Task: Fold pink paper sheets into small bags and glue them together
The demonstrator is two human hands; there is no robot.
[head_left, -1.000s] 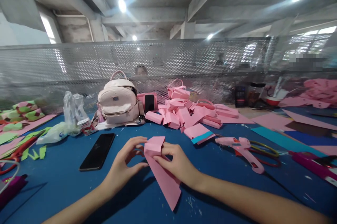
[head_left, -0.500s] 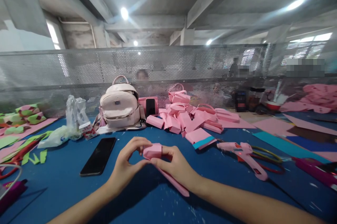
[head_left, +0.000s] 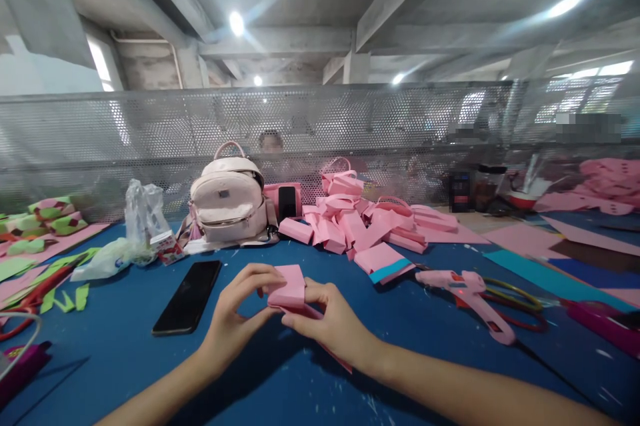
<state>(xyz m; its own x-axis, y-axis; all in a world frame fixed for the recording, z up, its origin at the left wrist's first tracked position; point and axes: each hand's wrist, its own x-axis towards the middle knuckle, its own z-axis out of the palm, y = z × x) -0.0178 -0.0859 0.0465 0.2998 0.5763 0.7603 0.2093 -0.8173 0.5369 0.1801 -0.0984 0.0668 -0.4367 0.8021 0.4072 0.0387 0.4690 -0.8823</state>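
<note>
Head view. The left hand (head_left: 233, 323) and the right hand (head_left: 336, 325) meet over the blue table (head_left: 125, 353), both closed on one folded pink paper piece (head_left: 289, 294). The left fingers (head_left: 253, 274) curl over the piece's near-left edge, with the thumb pressed against its underside. The right fingers (head_left: 316, 293) pinch the piece's right edge, thumb beneath. The piece is held just above the table surface, between the two sets of fingertips; a flat pink tail of it runs down under the right palm and ends beside the right wrist.

Left of the left fingers, near them, a black phone (head_left: 189, 297) lies face up on the table, screen dark. Beyond the fingers, well apart, a pale pink backpack (head_left: 229, 201) stands upright against the perforated metal screen (head_left: 100, 139). Beside the backpack, a clear plastic bag (head_left: 135, 229) lies crumpled; a small red-and-white carton (head_left: 167, 247) rests against it, and its print is too small to read.

Beyond the right fingers, a heap of folded pink paper boxes (head_left: 360, 216) covers the table. Right of the right fingers, a pink glue gun (head_left: 470, 293) lies on its side, touching yellow-handled scissors (head_left: 515, 293). No brand or label is legible on any item.
</note>
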